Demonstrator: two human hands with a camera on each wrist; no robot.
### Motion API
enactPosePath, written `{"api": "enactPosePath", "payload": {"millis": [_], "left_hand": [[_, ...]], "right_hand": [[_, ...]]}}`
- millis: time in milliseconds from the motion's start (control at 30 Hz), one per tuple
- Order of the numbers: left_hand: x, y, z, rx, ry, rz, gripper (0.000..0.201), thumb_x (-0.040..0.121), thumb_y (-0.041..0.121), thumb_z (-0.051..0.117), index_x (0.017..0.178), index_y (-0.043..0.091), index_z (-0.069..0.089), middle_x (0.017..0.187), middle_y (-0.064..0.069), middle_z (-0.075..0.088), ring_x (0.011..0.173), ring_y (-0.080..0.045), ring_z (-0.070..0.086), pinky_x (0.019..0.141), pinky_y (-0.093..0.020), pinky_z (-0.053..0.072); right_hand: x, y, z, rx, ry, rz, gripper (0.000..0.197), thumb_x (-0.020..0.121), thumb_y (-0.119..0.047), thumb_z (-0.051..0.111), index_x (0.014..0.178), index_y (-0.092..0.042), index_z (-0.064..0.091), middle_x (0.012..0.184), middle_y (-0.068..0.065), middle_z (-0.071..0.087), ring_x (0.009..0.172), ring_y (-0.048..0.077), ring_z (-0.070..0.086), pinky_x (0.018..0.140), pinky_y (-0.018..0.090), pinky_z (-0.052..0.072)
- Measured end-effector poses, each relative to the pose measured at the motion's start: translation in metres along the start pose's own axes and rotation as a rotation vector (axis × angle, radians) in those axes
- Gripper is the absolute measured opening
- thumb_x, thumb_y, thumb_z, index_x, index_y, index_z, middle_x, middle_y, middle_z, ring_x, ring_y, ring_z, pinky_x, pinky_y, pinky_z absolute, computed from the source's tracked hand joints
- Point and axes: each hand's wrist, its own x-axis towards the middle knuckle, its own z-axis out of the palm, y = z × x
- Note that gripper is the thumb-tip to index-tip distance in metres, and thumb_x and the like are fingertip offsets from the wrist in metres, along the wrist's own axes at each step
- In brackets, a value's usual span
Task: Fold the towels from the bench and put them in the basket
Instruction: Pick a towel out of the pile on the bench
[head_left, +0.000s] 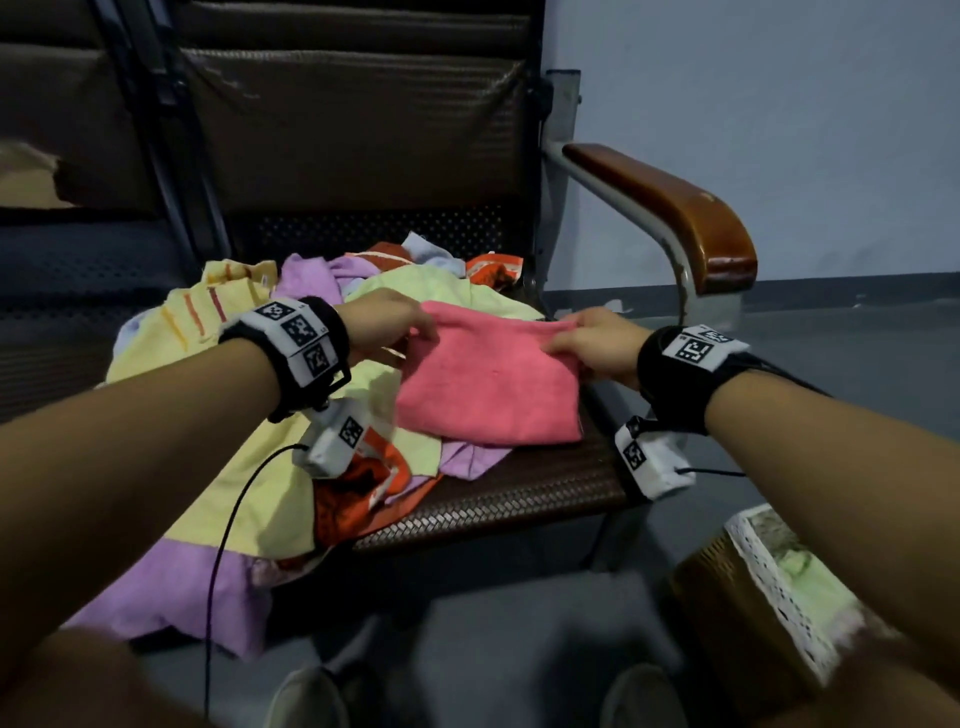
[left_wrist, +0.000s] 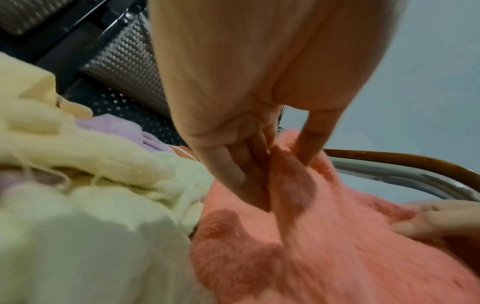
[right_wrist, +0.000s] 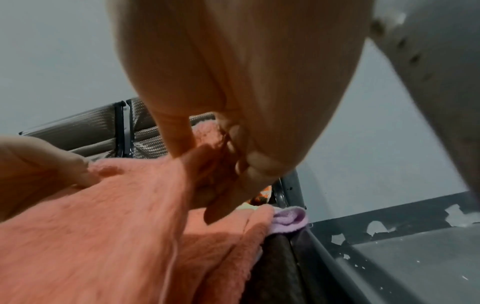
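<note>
Table (head_left: 519, 499) under a towel heap; pink towel (head_left: 488, 384) on top, mid-fold. Left hand (head_left: 384, 325) and right hand (head_left: 597, 345) fingers pinch its far corners. Next: fold again, then basket (head_left: 727, 603).

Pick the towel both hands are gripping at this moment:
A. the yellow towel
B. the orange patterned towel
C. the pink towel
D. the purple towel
C: the left hand and the right hand each pinch a far corner of the pink towel, which lies on top of the pile on the bench; both wrist views show fingers closed on pink cloth.
</note>
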Motion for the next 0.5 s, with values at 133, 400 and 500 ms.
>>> {"api": "enactPosePath", "payload": {"millis": [133,400,500], "left_hand": [[0.04,-0.005,0.002,0.002,0.188,0.047,0.008,0.085,0.015,0.066,0.08,0.018,0.071,0.072,0.002,0.066,0.071,-0.016,0.064,0.047,-0.02,0.05],[0.068,-0.022,0.014,0.151,0.466,0.153,0.015,0.09,0.044,0.063,0.077,0.037,0.066,0.08,0.008,0.069,0.075,-0.012,0.064,0.061,-0.023,0.046],[0.066,-0.018,0.011,0.107,0.509,0.115,0.015,0.089,0.033,0.062,0.102,0.029,0.067,0.093,0.001,0.071,0.087,-0.018,0.067,0.078,-0.029,0.054]], "right_hand": [[0.034,-0.001,0.005,-0.018,0.096,-0.063,0.015,0.088,-0.009,0.061,0.085,-0.017,0.074,0.082,0.005,0.073,0.075,0.019,0.065,0.069,0.031,0.051],[0.076,0.015,0.018,-0.111,0.267,-0.096,0.006,0.086,-0.032,0.065,0.081,-0.032,0.069,0.087,-0.006,0.073,0.085,0.02,0.071,0.076,0.033,0.057],[0.073,0.016,0.016,-0.098,0.273,-0.095,0.023,0.088,-0.036,0.068,0.108,-0.023,0.067,0.104,-0.001,0.07,0.093,0.02,0.067,0.083,0.035,0.056]]}}
